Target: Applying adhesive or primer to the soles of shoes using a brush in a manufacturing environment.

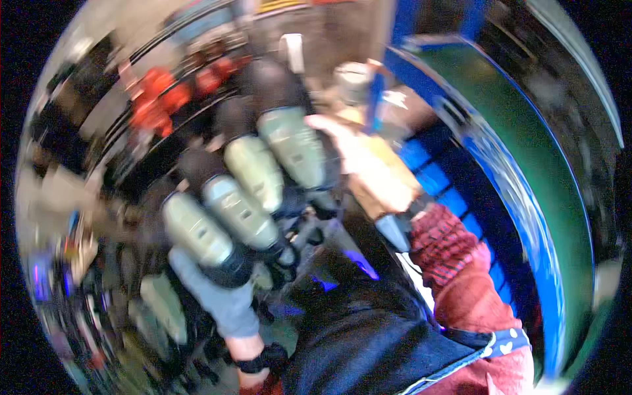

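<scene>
Several black shoes on shiny pale green lasts point(253, 171) stand side by side in a slanting row in front of me, toes pointing away. My left hand point(220, 303), in a grey-blue glove with a black band at the wrist, grips the nearest shoe point(197, 227) at the row's left end; part of its fingers is hidden behind the heel. At the other end my right hand point(378, 168) lies along the side of the farthest shoe point(293, 148), its fingertips by the last. Motion smears the right fingers, so their grip is unclear. A grey-blue patch shows near its wrist.
At the right stands a blue-framed machine or conveyor with a green surface point(526, 125) and blue slats point(431, 178). Orange objects point(158, 99) sit on a dark rack at the far left. Another pale green last point(164, 306) lies left of my glove. A dark apron point(368, 336) covers my front.
</scene>
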`<state>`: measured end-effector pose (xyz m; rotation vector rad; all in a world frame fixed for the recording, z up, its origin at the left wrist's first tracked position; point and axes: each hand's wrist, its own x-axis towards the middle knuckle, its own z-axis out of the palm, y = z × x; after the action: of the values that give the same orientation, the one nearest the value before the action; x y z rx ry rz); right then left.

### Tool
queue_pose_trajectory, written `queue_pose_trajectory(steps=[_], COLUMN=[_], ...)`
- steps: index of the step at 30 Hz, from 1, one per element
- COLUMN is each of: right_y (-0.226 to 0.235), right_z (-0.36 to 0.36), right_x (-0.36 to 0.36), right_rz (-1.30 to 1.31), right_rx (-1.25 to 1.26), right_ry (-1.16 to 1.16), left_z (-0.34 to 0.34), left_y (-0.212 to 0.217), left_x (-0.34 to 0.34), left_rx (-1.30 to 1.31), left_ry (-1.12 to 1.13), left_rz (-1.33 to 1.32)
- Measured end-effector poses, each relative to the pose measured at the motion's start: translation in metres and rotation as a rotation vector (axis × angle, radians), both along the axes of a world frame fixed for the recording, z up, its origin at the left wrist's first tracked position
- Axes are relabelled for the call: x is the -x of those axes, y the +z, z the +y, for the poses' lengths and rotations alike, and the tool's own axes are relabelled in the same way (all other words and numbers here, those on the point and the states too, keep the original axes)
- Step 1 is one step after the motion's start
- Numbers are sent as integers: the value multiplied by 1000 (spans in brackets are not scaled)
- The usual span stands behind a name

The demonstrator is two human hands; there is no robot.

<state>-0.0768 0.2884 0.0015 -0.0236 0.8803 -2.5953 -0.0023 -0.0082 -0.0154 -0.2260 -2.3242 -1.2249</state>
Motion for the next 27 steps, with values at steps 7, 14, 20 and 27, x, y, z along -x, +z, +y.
queue_pose_trajectory(steps=[7,14,20,27], right_y=[-43,-146,-246,-303], right_z=[6,17,-4,12], right_x=[-171,-344,-516,-661], right_rz=[57,-218,-447,-514], right_rx=[-367,-36,194,142], right_ry=[-704,-1325,-1679,-2121], left_z=[-8,100,244,355], left_y=[-30,-52,-144,-276], left_x=[-6,-35,-130,-255], left_rx=[-80,-1213,-341,138], left_ry=[-439,-1065,-1739,-1997], left_rz=[275,-1509,-1187,-492])
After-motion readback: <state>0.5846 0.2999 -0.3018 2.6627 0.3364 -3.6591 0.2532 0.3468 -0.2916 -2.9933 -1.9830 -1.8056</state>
